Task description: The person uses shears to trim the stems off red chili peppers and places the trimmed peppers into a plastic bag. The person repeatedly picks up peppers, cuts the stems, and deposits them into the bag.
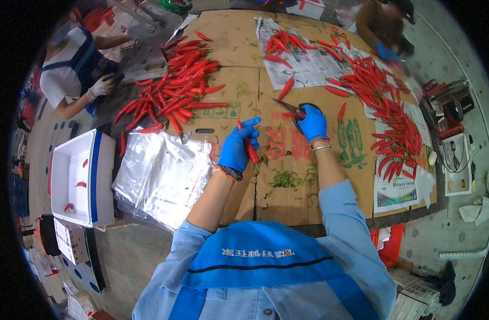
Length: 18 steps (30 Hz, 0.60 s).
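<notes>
My left hand [238, 146], in a blue glove, is closed around a red chili pepper [250, 149] above the cardboard-covered table [236, 52]. To its right, my right hand [313, 122], also gloved in blue, holds scissors [286, 105] whose blades point up and left. A red pepper lies by the scissors' handles, partly hidden. One more red pepper [286, 88] rests just beyond the blades. Cut green stems [284, 179] lie in a small heap between my forearms. A large pile of red peppers [184, 80] spreads at the left, and another pile [382, 100] at the right.
Clear plastic bags [162, 172] lie at the table's left edge, beside a white foam box [74, 180] with several peppers inside. Newspaper sheets [396, 196] lie under the right-hand peppers. One person stands at the left; another, with blue gloves, is at the far right.
</notes>
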Motion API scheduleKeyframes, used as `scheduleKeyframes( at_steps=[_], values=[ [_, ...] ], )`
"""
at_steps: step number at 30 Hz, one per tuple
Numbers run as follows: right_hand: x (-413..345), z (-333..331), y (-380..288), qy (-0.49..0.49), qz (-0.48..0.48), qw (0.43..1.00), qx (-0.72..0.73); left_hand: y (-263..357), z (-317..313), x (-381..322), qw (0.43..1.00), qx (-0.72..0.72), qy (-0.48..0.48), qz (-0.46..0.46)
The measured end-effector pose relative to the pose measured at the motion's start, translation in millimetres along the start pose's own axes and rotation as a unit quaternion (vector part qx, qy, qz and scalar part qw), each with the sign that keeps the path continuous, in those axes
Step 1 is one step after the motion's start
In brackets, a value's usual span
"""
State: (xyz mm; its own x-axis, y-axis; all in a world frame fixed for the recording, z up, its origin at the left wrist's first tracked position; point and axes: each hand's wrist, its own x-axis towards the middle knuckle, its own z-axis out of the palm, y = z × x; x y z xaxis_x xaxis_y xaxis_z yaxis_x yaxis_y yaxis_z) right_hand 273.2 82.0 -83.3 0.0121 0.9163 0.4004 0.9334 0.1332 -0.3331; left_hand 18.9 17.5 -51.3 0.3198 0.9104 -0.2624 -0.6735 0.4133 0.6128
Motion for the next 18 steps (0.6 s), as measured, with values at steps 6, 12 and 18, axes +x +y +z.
scheduleKeyframes(
  at_steps=[6,12,18],
  values=[
    [-19.7,-14.6,-30.9,-0.138,0.174,0.881,0.418,1.1,11.9,-6.2,0.984,0.179,0.020,0.011],
    [-57.1,-78.1,-79.2,-0.249,0.120,0.735,0.619,7.0,43.9,-17.4,0.968,0.242,-0.055,0.031],
    [-66.6,-86.5,-99.4,-0.270,0.112,0.638,0.712,23.9,64.9,-35.8,0.961,0.247,-0.104,0.064]
  ],
)
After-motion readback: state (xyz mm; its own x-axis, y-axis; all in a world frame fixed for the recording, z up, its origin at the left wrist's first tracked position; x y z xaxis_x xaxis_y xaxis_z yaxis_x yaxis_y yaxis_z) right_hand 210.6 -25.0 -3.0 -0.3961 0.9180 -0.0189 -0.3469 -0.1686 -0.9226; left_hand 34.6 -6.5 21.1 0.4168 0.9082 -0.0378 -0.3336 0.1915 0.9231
